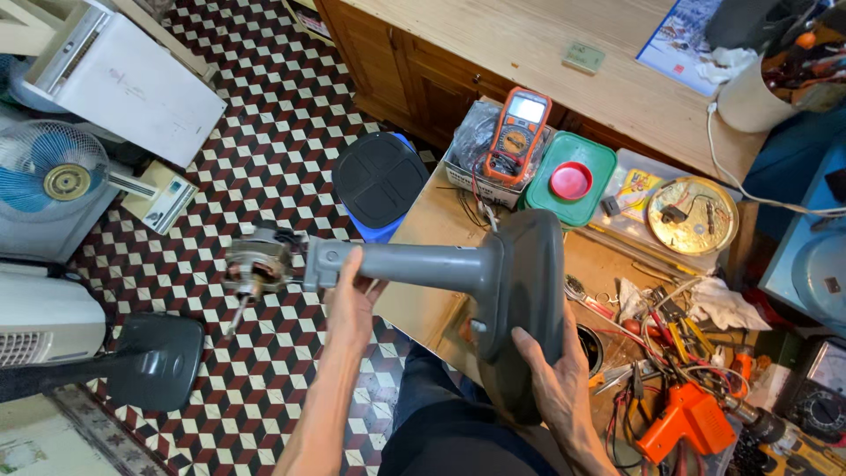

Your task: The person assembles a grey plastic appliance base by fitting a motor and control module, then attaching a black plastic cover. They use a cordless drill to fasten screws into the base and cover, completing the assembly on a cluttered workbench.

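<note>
Nearest, held sideways above the lap and the desk's near-left corner: a grey fan stand (493,291), round base to the right, neck running left. Right hand (555,375) cupped around the lower rim of the base, fingers curled behind it, thumb on the underside. Left hand (350,304) closed around the neck near its far end, fingers wrapped over the grey tube. Bolted onto that end, out over the chequered floor (264,167): a bare fan motor (257,264) with its shaft pointing down-left.

Just right of the base, along the desk's near-right edge: an orange soldering gun (692,423) among pliers and loose wires. Farther back on the wooden desk (432,220): a green lid (571,179) with a red cap on it, a round brass-coloured disc (693,215) to its right, an orange multimeter (515,137) lying on a box at the far-left corner.

Beyond the desk's left edge, on the floor: a blue bin with a black lid (381,179), another dark fan base (159,361), a blue-bladed fan (53,172) at far left.
</note>
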